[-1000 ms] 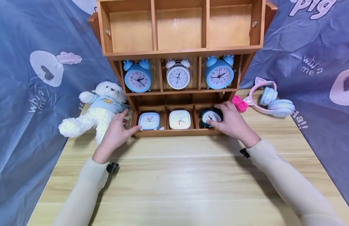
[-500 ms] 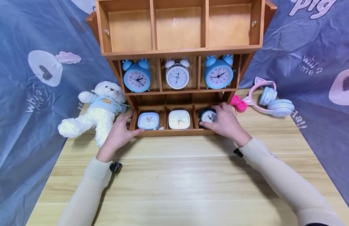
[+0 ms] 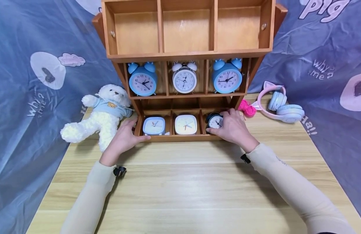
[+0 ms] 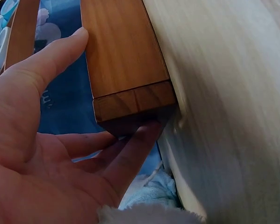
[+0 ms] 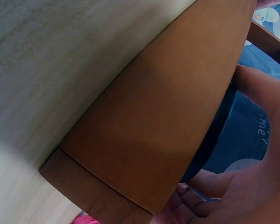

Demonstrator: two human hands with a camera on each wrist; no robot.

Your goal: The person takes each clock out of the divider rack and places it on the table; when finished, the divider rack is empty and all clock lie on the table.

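Note:
A wooden shelf unit [image 3: 183, 138] holds alarm clocks in two rows. My left hand [image 3: 123, 138] grips its lower left corner: in the left wrist view the thumb meets the edge of the front board [image 4: 125, 51], and the fingertips reach round its end. At the lower right compartment my right hand [image 3: 233, 128] holds a small dark round alarm clock [image 3: 215, 121], thumb across its lower left and fingers round its right side. Most of that clock [image 5: 217, 128] is hidden behind the board in the right wrist view. Beside it sit a cream clock [image 3: 185, 124] and a light blue clock [image 3: 154, 125].
The middle row has two blue twin-bell clocks, left [image 3: 143, 81] and right [image 3: 227, 78], around a white one [image 3: 184, 79]. A white teddy bear [image 3: 105, 113] lies left. Pink headphones [image 3: 282, 107] and a bright pink item [image 3: 247, 109] lie right on the wooden table [image 3: 180, 188].
My right hand has shifted left, its thumb sliding from the dark clock's face to its lower left edge. The left hand has closed in on the shelf corner. The clocks stay in their compartments.

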